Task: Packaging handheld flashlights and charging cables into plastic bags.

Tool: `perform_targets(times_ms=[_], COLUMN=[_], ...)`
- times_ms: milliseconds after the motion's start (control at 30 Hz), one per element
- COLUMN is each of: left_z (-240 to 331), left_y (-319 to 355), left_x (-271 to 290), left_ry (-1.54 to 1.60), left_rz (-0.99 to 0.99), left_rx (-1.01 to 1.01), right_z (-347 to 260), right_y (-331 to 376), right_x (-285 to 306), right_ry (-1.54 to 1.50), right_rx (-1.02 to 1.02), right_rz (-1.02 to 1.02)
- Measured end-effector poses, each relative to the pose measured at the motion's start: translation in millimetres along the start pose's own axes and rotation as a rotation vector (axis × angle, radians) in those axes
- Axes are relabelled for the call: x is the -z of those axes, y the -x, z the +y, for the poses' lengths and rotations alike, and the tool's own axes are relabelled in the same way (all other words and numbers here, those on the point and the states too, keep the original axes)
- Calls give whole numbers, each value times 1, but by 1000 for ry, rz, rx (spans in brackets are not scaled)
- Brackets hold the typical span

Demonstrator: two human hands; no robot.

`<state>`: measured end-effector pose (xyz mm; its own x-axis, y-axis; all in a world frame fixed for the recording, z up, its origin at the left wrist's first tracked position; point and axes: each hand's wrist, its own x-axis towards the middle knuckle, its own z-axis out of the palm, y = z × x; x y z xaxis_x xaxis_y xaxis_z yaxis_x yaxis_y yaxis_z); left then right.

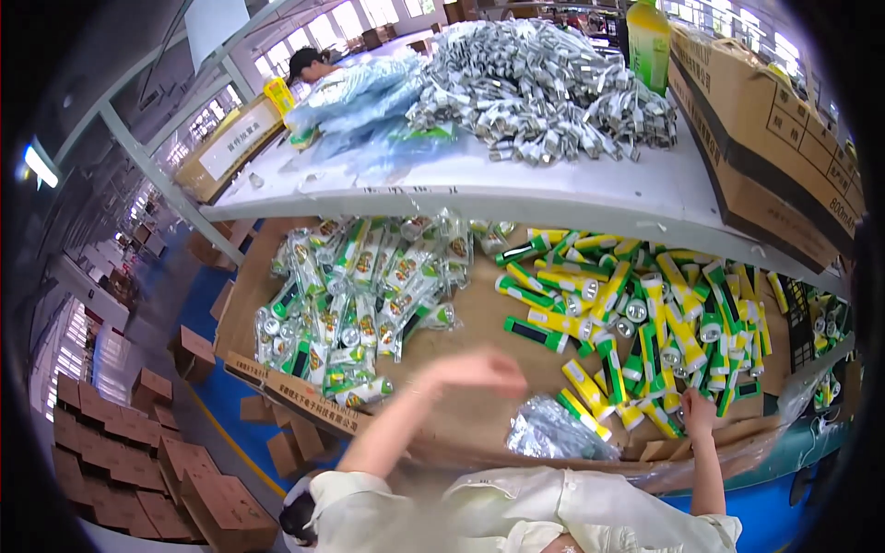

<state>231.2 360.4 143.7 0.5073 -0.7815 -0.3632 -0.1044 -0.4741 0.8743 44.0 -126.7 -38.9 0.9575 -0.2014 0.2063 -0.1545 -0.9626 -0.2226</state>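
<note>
A broad white upper shelf (590, 189) curves across the twelve o'clock side, heaped with small silver-wrapped packets (544, 88) and clear blue-tinted plastic bags (369, 97), stock kept up out of the working area. Long brown cardboard cartons (765, 138) line its two o'clock edge. Beneath it lies a flat brown cardboard work surface (470, 332). At three o'clock on this sprawls a loose pile of yellow-and-green plastic flashlights (645, 323), bare and within easy reach of the right hand (698, 410), which rests at the pile's near edge; whether its fingers close on one I cannot tell. At nine o'clock is a heap of the same flashlights sealed in clear bags (355, 304), kept apart from the bare ones. The left hand (475, 369), blurred, hovers over bare cardboard between the two heaps, palm down and seemingly empty. Just below it, at six o'clock, sits a small crumpled stack of clear plastic sleeves (553, 431), near both hands.
</note>
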Motion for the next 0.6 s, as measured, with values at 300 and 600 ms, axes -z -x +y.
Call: perform_targets(times_ms=[300,600], left_z=[168,207], left_y=[105,-8], left_x=[326,364], left_ry=[-927,-1278], left_rz=[1352,1084], left_rx=[-142,405], right_z=[-21,-24], right_y=[-6,2], right_x=[0,-2], right_ry=[-147,-102], right_rx=[-104,-164], right_rz=[75,43])
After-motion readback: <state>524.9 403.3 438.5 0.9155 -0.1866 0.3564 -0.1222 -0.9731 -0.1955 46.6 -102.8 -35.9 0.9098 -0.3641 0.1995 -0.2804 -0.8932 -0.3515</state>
